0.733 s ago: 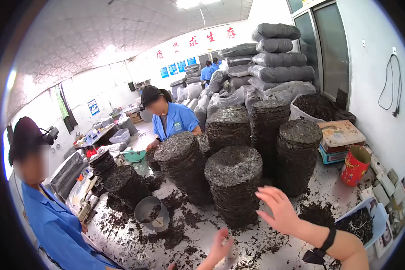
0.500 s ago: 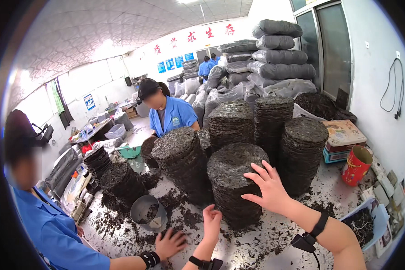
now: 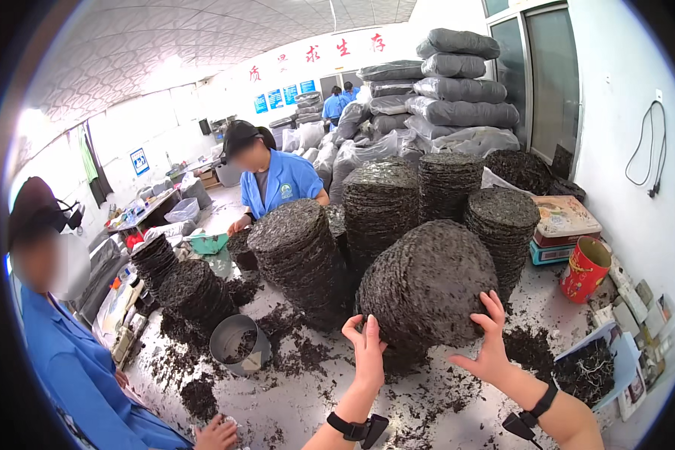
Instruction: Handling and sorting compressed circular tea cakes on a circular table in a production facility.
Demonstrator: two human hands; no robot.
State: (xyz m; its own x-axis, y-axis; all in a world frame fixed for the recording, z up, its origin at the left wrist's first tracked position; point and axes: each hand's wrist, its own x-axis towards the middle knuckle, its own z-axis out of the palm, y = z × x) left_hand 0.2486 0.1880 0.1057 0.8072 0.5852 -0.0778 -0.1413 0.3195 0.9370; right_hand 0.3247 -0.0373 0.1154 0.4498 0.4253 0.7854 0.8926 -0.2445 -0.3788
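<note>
Between my hands is a thick bundle of round dark dried seaweed sheets (image 3: 435, 289), tilted so its flat face turns toward me. My left hand (image 3: 366, 349) grips its lower left edge, fingers bent up against the side. My right hand (image 3: 491, 337) holds the right edge with the fingertips, the thumb stretched out below. Beneath the bundle part of a lower stack shows, mostly hidden. Close to its left stands another tall round seaweed stack (image 3: 296, 262). Behind are further stacks, one (image 3: 382, 214) straight back and one (image 3: 504, 225) to the right.
A grey round mould (image 3: 240, 345) stands left among dark crumbs. A co-worker's hand (image 3: 217, 433) rests at the lower table edge; another co-worker (image 3: 277, 180) stands across the table. On the right are a red tin (image 3: 585, 270), a scale (image 3: 555, 253) and a blue tray (image 3: 626, 360).
The upper part of the near stack has been tilted up toward me. My left hand has risen to its edge, my right hand moved right and down. The co-worker's hand moved left.
</note>
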